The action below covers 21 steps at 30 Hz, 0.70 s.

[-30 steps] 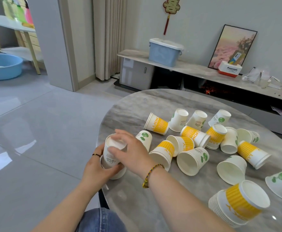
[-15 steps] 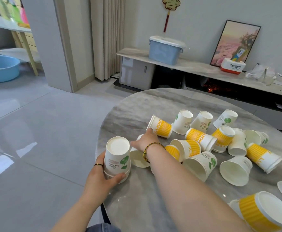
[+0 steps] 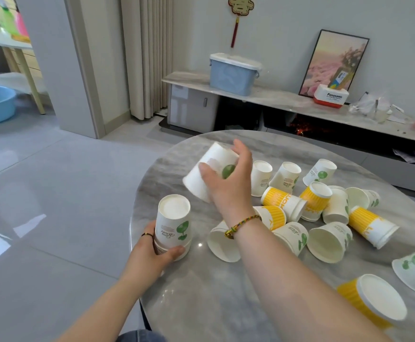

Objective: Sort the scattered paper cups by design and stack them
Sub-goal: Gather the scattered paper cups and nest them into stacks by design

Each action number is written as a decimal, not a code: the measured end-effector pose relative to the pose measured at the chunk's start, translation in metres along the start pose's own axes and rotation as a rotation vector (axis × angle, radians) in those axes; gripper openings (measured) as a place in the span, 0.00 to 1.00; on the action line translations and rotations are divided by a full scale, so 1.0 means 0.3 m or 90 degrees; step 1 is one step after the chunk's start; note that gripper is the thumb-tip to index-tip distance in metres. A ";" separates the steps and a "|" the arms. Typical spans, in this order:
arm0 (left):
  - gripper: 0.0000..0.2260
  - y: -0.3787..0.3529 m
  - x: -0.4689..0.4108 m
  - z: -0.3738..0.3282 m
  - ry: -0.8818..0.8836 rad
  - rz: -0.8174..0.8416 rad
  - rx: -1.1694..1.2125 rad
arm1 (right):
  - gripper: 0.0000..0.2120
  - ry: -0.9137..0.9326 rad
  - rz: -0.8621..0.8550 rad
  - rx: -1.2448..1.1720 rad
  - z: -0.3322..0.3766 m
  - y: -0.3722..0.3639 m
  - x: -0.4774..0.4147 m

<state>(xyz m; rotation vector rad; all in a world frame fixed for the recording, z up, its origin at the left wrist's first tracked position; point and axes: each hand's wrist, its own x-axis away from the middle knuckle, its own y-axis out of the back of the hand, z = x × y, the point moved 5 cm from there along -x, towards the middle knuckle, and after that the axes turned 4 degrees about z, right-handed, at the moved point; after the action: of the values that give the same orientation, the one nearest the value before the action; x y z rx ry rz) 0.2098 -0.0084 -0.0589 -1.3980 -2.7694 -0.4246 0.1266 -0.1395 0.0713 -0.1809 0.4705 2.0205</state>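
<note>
My left hand (image 3: 152, 253) grips the base of a short upside-down stack of white green-leaf cups (image 3: 173, 223) standing near the table's left edge. My right hand (image 3: 228, 183) holds one more white green-leaf cup (image 3: 209, 166) lifted above the table, tilted, its mouth pointing down-left. Several white leaf cups and yellow-banded cups (image 3: 283, 201) lie scattered on their sides to the right. A stack of yellow-banded cups (image 3: 371, 302) lies at the lower right, partly hidden by my forearm.
The round grey marble table (image 3: 201, 304) has its edge close on the left, with glossy floor beyond. A low TV bench (image 3: 288, 99) with a blue lidded box (image 3: 233, 72) and a framed picture stands behind the table.
My right hand picked a leaf cup off the table and raised it up above the scattered cups. My left hand keeps hold of the stack.
</note>
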 end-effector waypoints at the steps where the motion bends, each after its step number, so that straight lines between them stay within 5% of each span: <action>1: 0.24 -0.007 -0.006 0.001 0.005 0.005 0.000 | 0.33 0.047 0.032 0.010 0.020 -0.012 0.019; 8: 0.22 -0.017 0.002 -0.016 -0.030 -0.010 -0.044 | 0.26 0.165 0.246 0.201 -0.020 -0.138 0.125; 12: 0.44 -0.017 0.018 -0.024 -0.055 -0.024 -0.010 | 0.26 0.164 0.340 0.317 -0.082 -0.165 0.175; 14: 0.43 -0.016 0.023 -0.023 -0.053 -0.021 -0.018 | 0.26 0.175 0.331 0.356 -0.100 -0.152 0.190; 17: 0.30 -0.018 0.025 -0.021 -0.062 -0.013 -0.056 | 0.25 0.233 0.183 0.387 -0.086 -0.079 0.192; 21: 0.30 -0.019 0.027 -0.023 -0.063 -0.026 -0.060 | 0.19 0.114 -0.245 0.344 -0.134 0.195 0.180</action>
<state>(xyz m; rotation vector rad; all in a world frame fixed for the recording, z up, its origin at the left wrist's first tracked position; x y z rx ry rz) 0.1996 -0.0070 -0.0525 -1.4211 -2.8968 -0.5079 0.0467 -0.1359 0.0318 -0.1076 0.9952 1.4508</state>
